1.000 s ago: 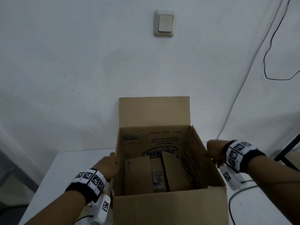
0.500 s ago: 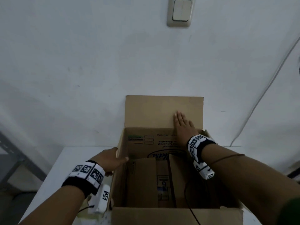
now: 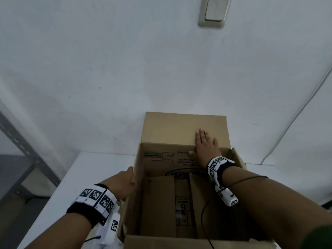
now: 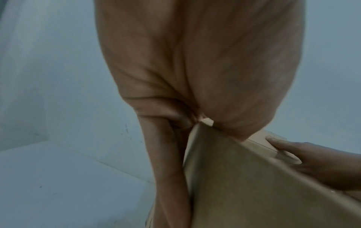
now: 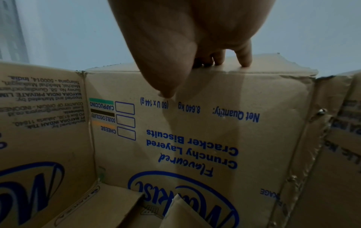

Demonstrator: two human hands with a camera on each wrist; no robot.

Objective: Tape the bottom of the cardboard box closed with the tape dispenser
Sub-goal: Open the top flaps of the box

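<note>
An open brown cardboard box [image 3: 170, 164] stands on the white table, its inner bottom flaps loosely folded with a gap between them. The far flap [image 3: 170, 130] stands upright against the wall. My right hand [image 3: 204, 142] lies flat on that flap at its fold, fingers straight; the right wrist view shows the fingertips [image 5: 244, 61] on the fold above the printed far wall [image 5: 195, 131]. My left hand [image 3: 122, 184] grips the top edge of the box's left wall; in the left wrist view it pinches the cardboard [image 4: 244, 185] between thumb and fingers. No tape dispenser is in view.
The white table [image 3: 86, 177] butts against a white wall with a light switch [image 3: 214, 10]. A grey metal shelf frame [image 3: 27, 153] stands at the left. A cable [image 3: 296, 119] runs down the wall at the right. A thin black wire [image 3: 204, 221] hangs into the box.
My right hand left the box's right side and came to rest flat on the far flap. The left hand slid forward and took hold of the left wall's edge.
</note>
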